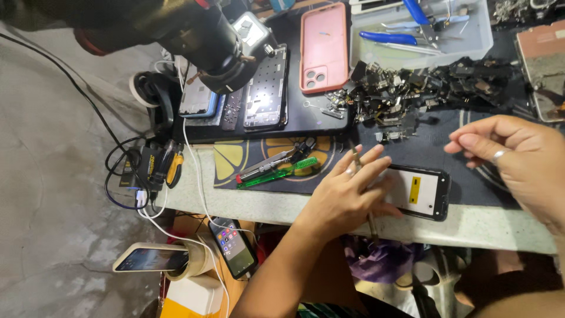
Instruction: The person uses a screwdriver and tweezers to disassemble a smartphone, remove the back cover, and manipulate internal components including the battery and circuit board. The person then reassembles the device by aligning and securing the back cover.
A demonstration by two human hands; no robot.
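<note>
I see the left hand (347, 191) lying flat, fingers spread wide, on the left end of a black phone (419, 192). A thin pair of tweezers (356, 160) stands between its fingers, and a ring shows on one finger. The phone lies face up near the front edge of the table (265, 206); its screen is white with a small yellow block.

The right hand (518, 156) hovers above the phone's right end, apart from it. It is open, fingers loosely curled, holding nothing, with a ring on one finger.

Toward the back edge I note a pile of small dark parts (424, 88), a pink phone case (322, 47), a clear tray (424, 29) with blue-handled pliers, and a microscope (212, 41) over opened phone frames. A green-handled tool (276, 174) lies left of the left hand. Below the front edge, a lit phone (234, 246) hangs on a white cable.
</note>
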